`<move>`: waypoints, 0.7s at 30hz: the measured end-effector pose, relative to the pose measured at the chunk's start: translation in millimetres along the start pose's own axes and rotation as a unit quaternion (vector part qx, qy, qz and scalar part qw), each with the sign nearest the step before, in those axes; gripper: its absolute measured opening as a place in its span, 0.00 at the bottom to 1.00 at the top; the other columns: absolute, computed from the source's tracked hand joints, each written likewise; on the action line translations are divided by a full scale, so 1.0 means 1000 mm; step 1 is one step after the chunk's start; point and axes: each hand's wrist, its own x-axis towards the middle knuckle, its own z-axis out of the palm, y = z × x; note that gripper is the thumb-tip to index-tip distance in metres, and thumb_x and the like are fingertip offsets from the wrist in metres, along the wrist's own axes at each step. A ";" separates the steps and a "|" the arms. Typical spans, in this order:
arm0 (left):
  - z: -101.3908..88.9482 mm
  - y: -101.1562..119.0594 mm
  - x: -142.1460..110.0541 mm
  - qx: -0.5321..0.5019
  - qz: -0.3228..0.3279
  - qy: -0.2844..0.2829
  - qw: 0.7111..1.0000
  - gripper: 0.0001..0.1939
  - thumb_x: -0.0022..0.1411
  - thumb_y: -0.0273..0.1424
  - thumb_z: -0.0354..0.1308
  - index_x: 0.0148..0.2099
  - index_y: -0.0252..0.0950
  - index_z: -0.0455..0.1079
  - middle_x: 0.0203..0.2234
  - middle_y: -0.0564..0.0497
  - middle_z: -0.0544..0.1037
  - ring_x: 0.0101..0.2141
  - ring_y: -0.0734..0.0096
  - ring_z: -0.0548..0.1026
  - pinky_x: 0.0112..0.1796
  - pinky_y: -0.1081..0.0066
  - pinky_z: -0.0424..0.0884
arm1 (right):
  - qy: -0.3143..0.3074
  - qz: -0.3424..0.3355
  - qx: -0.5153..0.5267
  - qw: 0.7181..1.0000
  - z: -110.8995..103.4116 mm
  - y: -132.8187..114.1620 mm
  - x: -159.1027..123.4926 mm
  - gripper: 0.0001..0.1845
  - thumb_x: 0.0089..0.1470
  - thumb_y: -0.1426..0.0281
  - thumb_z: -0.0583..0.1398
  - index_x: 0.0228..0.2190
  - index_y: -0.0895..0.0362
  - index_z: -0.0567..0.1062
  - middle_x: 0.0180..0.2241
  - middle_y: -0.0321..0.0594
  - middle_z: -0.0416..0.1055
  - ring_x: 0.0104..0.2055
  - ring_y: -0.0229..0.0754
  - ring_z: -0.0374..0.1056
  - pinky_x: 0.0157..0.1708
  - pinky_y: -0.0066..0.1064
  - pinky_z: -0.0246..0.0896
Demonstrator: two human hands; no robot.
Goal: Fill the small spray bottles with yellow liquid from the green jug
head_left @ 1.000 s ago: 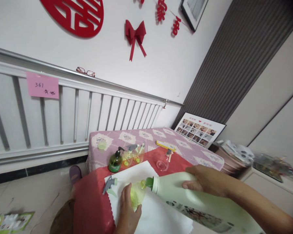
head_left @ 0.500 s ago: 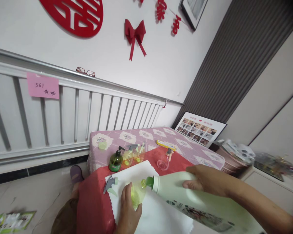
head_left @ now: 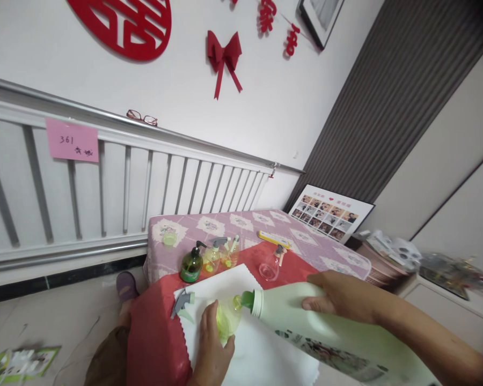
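My left hand (head_left: 213, 343) is closed around a small translucent yellow-green spray bottle (head_left: 227, 317) without its head, over a white cloth (head_left: 261, 348). A large pale green detergent jug (head_left: 293, 311) lies tilted in my right hand (head_left: 326, 295), which grips it from above. The jug's green spout meets the small bottle's neck. Left of the bottle, a grey trigger spray head (head_left: 181, 304) rests on the cloth's edge. Behind stand a dark green pump bottle (head_left: 191, 265), two small spray bottles with yellowish liquid (head_left: 211, 259), and a clear pink spray bottle (head_left: 269, 268).
A red cloth (head_left: 156, 332) lies under the white one, over a purple patterned tablecloth (head_left: 241, 222). On the table are a yellow box (head_left: 273, 239) and a pale green cap (head_left: 169, 239). A white radiator (head_left: 116, 187) runs behind. At right is a basket (head_left: 376, 260).
Both hands keep their grip, and the jug's spout stays at the small bottle's neck. Only a very slight shift of the view shows.
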 end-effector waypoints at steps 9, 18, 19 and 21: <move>0.001 -0.003 0.000 0.002 -0.007 -0.006 1.000 0.39 0.51 0.22 0.53 0.65 0.33 0.49 0.62 0.37 0.58 0.65 0.51 0.56 0.63 0.52 0.57 | 0.006 -0.002 0.002 1.000 0.002 0.002 0.000 0.21 0.52 0.50 0.57 0.32 0.55 0.74 0.38 0.49 0.78 0.40 0.55 0.74 0.35 0.36 0.62; -0.001 0.001 0.001 -0.002 -0.001 0.000 1.000 0.39 0.51 0.22 0.54 0.65 0.34 0.49 0.62 0.37 0.59 0.64 0.51 0.57 0.63 0.51 0.58 | 0.006 -0.004 -0.007 1.000 0.000 0.001 0.001 0.21 0.53 0.50 0.56 0.34 0.56 0.74 0.41 0.51 0.78 0.41 0.56 0.73 0.37 0.38 0.62; -0.001 0.001 0.001 -0.002 0.001 0.002 1.000 0.39 0.51 0.21 0.54 0.65 0.34 0.50 0.62 0.37 0.60 0.64 0.51 0.57 0.62 0.51 0.59 | 0.005 -0.006 -0.007 1.000 0.000 0.000 0.001 0.21 0.53 0.51 0.56 0.33 0.56 0.74 0.40 0.52 0.78 0.41 0.56 0.73 0.37 0.38 0.62; -0.001 0.000 0.000 -0.004 0.003 0.002 1.000 0.39 0.51 0.21 0.54 0.65 0.35 0.49 0.62 0.37 0.59 0.64 0.51 0.57 0.62 0.51 0.59 | 0.005 -0.008 -0.008 1.000 -0.001 -0.001 0.000 0.21 0.53 0.51 0.56 0.33 0.56 0.74 0.40 0.52 0.78 0.41 0.56 0.73 0.37 0.38 0.62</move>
